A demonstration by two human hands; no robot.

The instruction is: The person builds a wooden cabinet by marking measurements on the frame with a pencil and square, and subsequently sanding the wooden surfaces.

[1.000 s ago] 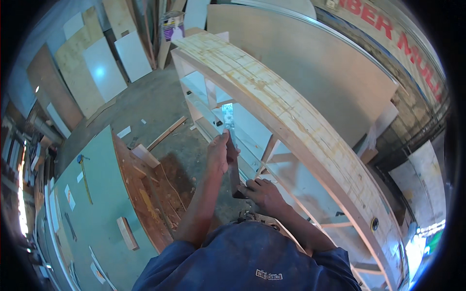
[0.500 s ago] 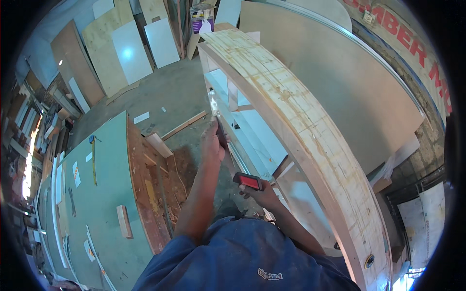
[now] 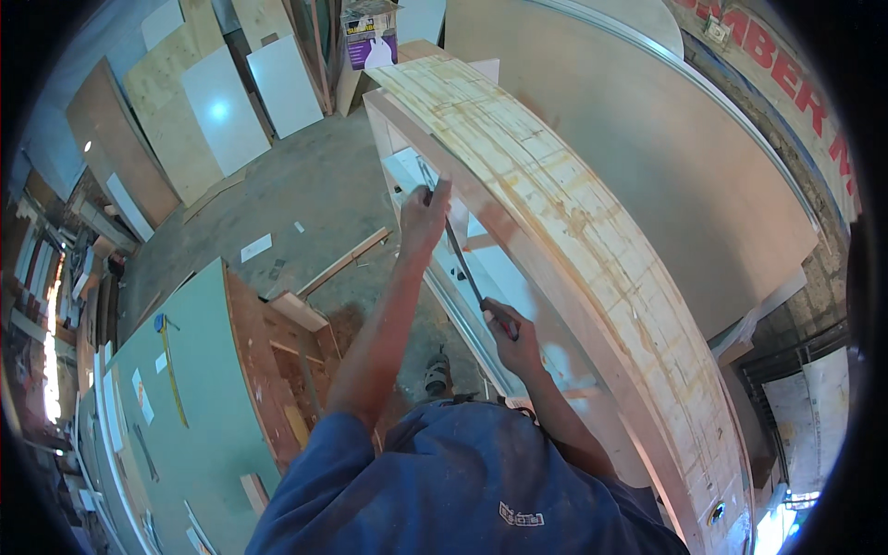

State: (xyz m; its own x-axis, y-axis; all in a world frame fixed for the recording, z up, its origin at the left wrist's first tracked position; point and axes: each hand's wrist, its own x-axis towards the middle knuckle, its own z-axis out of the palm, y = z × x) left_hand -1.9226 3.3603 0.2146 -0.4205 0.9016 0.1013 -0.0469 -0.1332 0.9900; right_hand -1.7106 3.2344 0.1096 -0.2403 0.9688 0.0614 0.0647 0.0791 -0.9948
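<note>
My right hand [image 3: 514, 339] is closed round the dark handle of a long, flat file [image 3: 462, 262]. Close to its far end, the fingers of my left hand [image 3: 424, 222] grip the blade. The file slants up and away, next to the pale wooden edge [image 3: 504, 227] of a long cabinet frame with white inner panels. Whether the blade touches that edge, I cannot make out. A rough plywood surface [image 3: 564, 208] with brown glue stains runs along the top of the frame.
On the left stands a green-topped workbench [image 3: 199, 370] bearing a tape measure [image 3: 163, 323] and strips. A wood batten [image 3: 347, 259] lies on the floor. Sheet panels [image 3: 222, 111] lean at the back, near a purple-and-white box [image 3: 370, 42]. A large brown board [image 3: 629, 157] stands right.
Both hands have moved up and right with the file, closer to the frame's edge. The red side of the handle is now mostly hidden. The whole view has shifted slightly.
</note>
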